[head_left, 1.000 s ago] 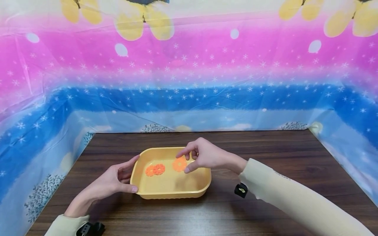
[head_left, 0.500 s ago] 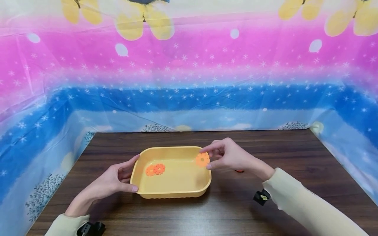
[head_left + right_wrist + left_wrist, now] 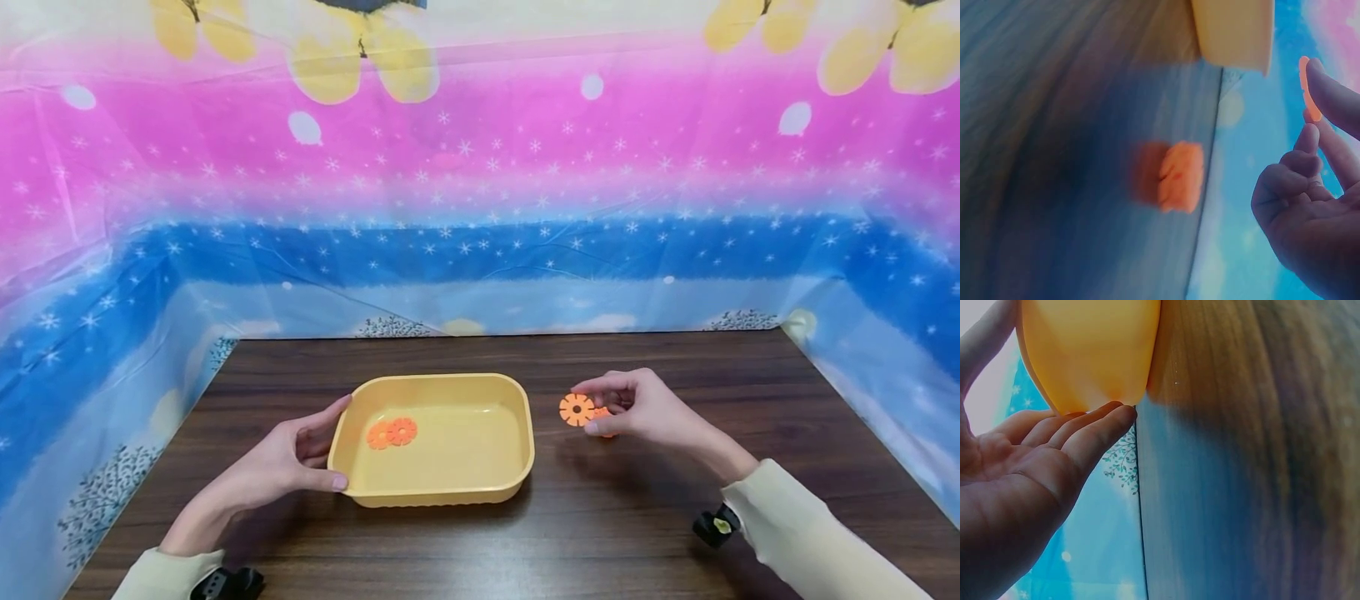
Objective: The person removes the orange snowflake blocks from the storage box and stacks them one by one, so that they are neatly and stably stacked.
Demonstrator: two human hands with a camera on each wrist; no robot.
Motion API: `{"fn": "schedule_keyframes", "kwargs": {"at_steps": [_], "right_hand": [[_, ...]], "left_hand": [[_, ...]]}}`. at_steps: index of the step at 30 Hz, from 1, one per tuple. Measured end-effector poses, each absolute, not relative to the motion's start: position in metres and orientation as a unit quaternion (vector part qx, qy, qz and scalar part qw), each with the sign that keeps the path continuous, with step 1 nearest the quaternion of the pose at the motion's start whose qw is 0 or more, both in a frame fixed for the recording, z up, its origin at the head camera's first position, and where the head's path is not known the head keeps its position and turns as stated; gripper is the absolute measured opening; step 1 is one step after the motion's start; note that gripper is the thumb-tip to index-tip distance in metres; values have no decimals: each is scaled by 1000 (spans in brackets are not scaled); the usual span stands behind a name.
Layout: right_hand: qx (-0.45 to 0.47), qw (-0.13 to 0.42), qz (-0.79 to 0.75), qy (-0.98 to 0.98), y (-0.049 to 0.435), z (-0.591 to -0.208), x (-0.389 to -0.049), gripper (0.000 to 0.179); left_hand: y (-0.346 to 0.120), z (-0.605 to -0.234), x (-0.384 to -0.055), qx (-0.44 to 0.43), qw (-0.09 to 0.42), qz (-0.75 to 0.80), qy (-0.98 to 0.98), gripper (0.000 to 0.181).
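Observation:
A yellow plastic basin stands on the table, its left end gripped by my left hand. The thumb lies at the near corner, and in the left wrist view the fingers rest along the outer wall. Two orange notched flower-shaped discs lie overlapping inside, towards the left. Right of the basin, my right hand pinches a lighter orange notched disc by its edge between thumb and fingertips. Below and behind that hand, a short stack of orange discs sits on the table, partly hidden in the head view.
The dark wood table ends at a patterned cloth backdrop at the back and both sides. A black wrist camera is strapped at the right cuff, another camera at the left.
My right hand has carried the pinched disc from over the basin rightwards past its rim to the stack on the table. My left hand and the basin have stayed in place.

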State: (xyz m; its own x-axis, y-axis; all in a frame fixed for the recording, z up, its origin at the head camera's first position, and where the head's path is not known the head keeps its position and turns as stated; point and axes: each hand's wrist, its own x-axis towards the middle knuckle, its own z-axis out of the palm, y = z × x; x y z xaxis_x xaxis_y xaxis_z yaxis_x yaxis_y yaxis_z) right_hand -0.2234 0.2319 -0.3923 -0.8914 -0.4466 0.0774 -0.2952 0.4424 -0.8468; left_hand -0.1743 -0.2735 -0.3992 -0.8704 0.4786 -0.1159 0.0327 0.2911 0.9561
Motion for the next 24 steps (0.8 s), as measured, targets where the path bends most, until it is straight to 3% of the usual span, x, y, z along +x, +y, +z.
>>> {"fn": "schedule_keyframes", "kwargs": {"at_steps": [24], "right_hand": [[-177,67,-467,864,283,-421,-231,51]], "left_hand": [[-273,-400,-173,168,196,579,773,110]]}}
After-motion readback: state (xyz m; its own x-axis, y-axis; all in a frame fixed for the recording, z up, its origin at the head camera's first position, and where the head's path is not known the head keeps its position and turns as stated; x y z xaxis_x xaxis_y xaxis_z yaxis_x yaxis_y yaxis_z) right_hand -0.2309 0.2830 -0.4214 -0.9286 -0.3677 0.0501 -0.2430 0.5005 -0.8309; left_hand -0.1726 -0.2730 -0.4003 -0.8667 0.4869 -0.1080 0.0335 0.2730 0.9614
